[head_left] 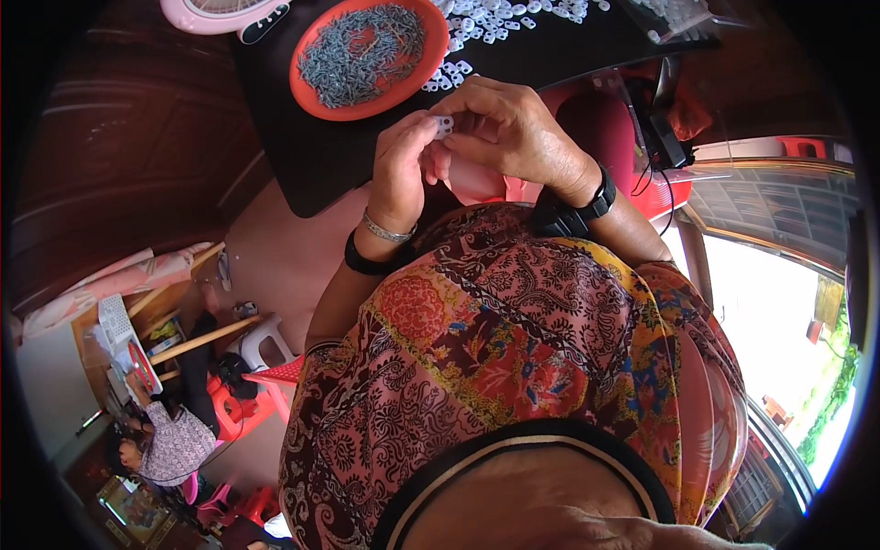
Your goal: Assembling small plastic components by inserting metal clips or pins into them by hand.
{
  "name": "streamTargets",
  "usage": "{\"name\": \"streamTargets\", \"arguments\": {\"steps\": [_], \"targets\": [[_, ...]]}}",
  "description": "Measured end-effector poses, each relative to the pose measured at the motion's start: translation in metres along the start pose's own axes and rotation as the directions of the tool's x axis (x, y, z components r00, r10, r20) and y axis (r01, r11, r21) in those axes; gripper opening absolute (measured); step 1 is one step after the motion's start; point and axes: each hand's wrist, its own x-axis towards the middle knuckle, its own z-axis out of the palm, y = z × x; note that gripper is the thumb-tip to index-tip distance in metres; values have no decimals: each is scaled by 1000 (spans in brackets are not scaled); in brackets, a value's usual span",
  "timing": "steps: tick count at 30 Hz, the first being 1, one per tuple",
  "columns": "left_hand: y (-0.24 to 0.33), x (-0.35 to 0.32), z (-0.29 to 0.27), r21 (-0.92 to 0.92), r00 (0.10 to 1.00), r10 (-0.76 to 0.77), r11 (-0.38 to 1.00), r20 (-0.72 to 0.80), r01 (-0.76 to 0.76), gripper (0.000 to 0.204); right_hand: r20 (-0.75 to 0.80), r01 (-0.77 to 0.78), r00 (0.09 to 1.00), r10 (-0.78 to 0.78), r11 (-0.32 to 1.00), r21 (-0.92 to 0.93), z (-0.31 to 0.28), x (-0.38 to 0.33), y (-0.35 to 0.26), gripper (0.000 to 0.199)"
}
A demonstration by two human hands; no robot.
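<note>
Patterned shirt: fills the centre and lower middle of the frame, worn by the person doing the handwork (513, 339).
Black table: top centre (302, 183); near edge sits right in front of the body, so supplies look within easy reach.
Co-worker: person in a light patterned top, lower left (179, 440), well apart from this work.
Orange plate: upper centre-left, on the table (437, 41); likely there to stop small parts from rolling off.
Screws: grey heap inside the plate (357, 55), loose and pointing every way, probably so fingertips can pick from the top.
Right hand: centre, right of the left hand (513, 128); fingers curled in, thumb tip close against the piece; cannot tell whether it grips the piece or hides something in the fingers.
Left hand: centre (403, 170); thumb and fingers closed in a pinch on the piece, seemingly to hold it firm for the other hand.
Loose white pieces: top centre, spread over the table right of the plate (495, 18), apparently left flat for quick picking.
Clear bag: upper right, on the table edge (669, 18); whitish contents, too blurred to tell.
Watch: right wrist (600, 194).
Bracelet: left wrist (387, 231).
White piece: between the fingertips, just below the plate (444, 126); dark holes visible, raised off the table, presumably for a closer view.
</note>
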Motion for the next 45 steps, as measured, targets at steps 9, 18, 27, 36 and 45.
{"name": "streamTargets", "arguments": {"steps": [9, 18, 27, 36, 45], "targets": [[0, -1, 7, 70, 995, 46, 997, -90, -40, 29, -9, -25, 1000, 24, 985, -169, 9, 0, -5, 33], [14, -13, 7, 80, 975, 207, 977, -83, -200, 28, -76, 61, 995, -65, 997, -45, 10, 1, -17, 28], [18, -21, 7, 93, 961, 250, 966, -115, -240, 27, -93, 137, 987, -129, 987, 82, 9, 3, -21, 31], [18, -20, 7, 77, 968, 236, 970, -92, -229, 28, -117, 94, 991, -72, 976, 198, 12, 1, -13, 32], [13, -17, 1, 167, 965, 235, 963, -121, -213, 28, -70, 92, 993, -92, 996, 3, 16, 4, -16, 23]]}}
